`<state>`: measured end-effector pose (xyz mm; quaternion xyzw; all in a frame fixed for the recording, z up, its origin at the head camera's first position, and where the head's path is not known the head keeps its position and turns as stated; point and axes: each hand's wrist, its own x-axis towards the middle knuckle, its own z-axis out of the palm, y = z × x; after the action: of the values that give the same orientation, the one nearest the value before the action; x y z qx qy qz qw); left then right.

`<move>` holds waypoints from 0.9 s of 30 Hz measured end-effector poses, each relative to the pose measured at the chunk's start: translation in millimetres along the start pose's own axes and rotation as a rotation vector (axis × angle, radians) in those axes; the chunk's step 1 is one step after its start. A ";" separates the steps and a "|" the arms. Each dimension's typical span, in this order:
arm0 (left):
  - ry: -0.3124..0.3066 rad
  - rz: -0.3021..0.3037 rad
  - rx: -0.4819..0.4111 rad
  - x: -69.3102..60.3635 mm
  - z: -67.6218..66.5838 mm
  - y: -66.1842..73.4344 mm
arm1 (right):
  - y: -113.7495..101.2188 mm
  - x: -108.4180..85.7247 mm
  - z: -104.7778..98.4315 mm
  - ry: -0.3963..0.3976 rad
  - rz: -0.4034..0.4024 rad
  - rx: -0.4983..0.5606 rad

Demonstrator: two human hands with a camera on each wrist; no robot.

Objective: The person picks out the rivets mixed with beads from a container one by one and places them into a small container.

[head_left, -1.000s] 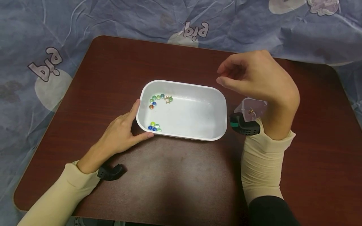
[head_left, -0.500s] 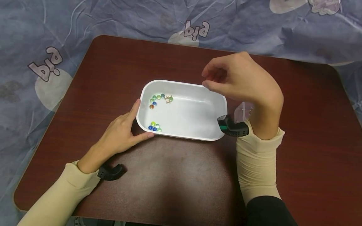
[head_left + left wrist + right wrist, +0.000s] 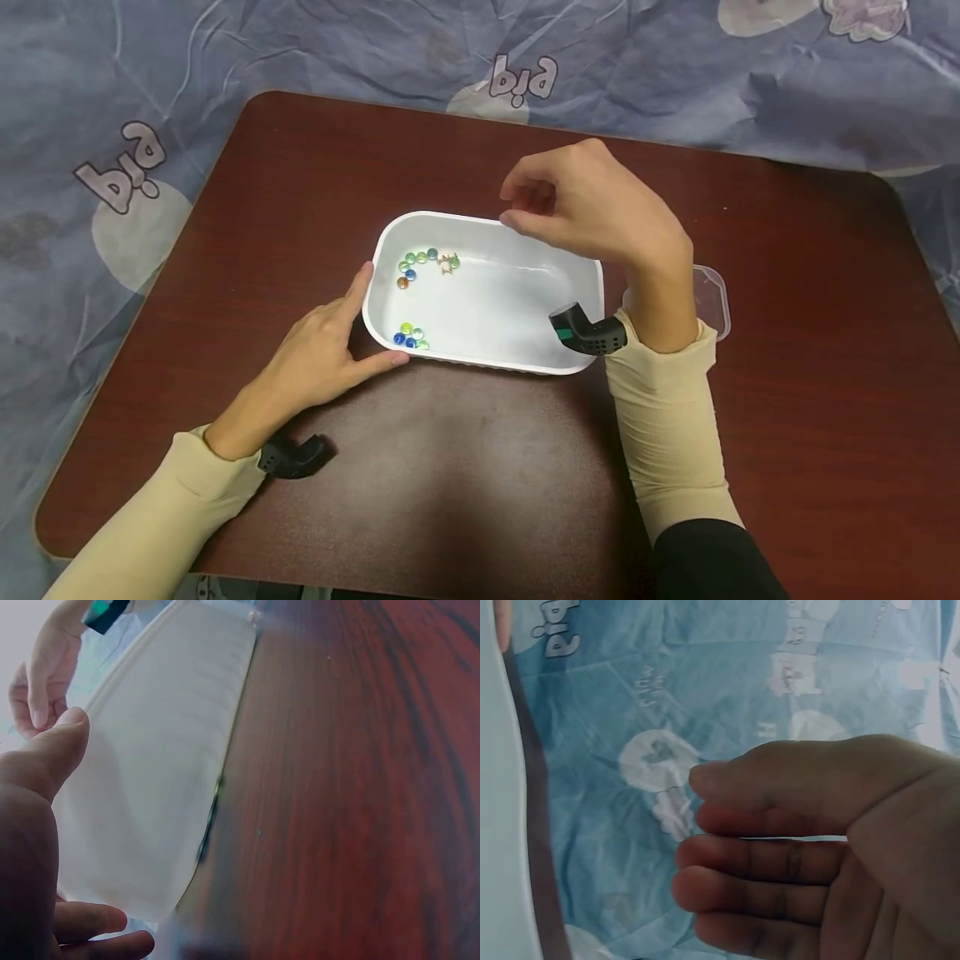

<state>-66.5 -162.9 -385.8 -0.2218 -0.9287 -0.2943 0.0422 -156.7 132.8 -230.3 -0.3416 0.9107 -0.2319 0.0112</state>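
A white tray lies on the table, with several glass marbles in its far left corner and several marbles in its near left corner. Small gold-coloured pieces sit beside the far group; their kind is too small to tell. My left hand rests against the tray's near left corner, straight fingers along the short side and thumb on the front rim. Over the far right rim hovers my right hand, fingers loosely bent. Nothing shows at its fingertips, though something small could be hidden there.
A clear plastic box stands right of the tray, partly behind the right wrist. Black wrist cameras sit on the right wrist and the left wrist. Past the brown table's far edge hangs a blue printed cloth.
My right hand has moved left, from beside the clear box to over the tray's far right rim. The left hand, tray and marbles have stayed put.
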 end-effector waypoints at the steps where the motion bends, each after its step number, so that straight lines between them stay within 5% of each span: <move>1: 0.001 0.002 0.000 0.2 0.1 0.0 | 2.2 2.0 2.0 -0.002 0.005 0.006; 15: -0.001 -0.006 -0.003 -0.4 -0.9 0.0 | 9.0 44.6 24.5 -0.199 -0.057 -0.028; 27: 0.011 0.022 0.000 -0.9 1.0 -1.3 | 17.0 77.6 59.4 -0.228 -0.182 0.039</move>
<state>-66.2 -163.6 -387.5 -0.2302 -0.9261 -0.2947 0.0503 -216.1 70.6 -279.8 -0.4466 0.8641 -0.2095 0.1000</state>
